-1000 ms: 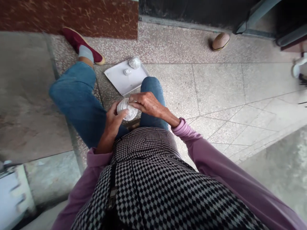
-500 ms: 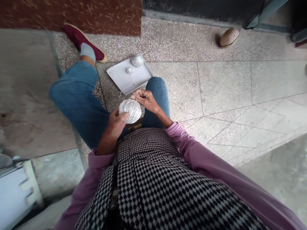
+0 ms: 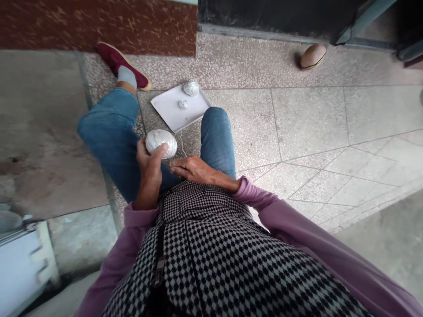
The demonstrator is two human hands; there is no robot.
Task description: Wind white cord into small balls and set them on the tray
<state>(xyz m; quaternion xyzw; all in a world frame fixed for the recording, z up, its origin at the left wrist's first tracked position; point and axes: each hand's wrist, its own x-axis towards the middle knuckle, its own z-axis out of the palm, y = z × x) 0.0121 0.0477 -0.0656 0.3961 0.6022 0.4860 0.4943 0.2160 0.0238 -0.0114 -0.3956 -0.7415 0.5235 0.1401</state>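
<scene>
A large ball of white string (image 3: 161,141) rests in my left hand (image 3: 149,163), with the thumb pressed across its front and the fingers behind it. Just to the right and slightly lower, my right hand (image 3: 193,169) has its fingers closed on a thin white strand (image 3: 183,144). The strand hangs between the right hand and the near edge of a shallow white tray (image 3: 165,105) on the floor. Inside the tray lie a medium white ball (image 3: 191,88) and a small white ball (image 3: 183,104).
My bent legs in jeans (image 3: 216,134) flank the tray. A dark red shoe (image 3: 122,64) is at the upper left, by a reddish-brown marbled block (image 3: 99,26). Farther right on the tiled floor (image 3: 307,110) is a tan rounded object (image 3: 313,56).
My left hand has moved left and turned the ball. The right hand has dropped down toward my lap, drawing away from the ball's top. The strand to the tray shows more clearly.
</scene>
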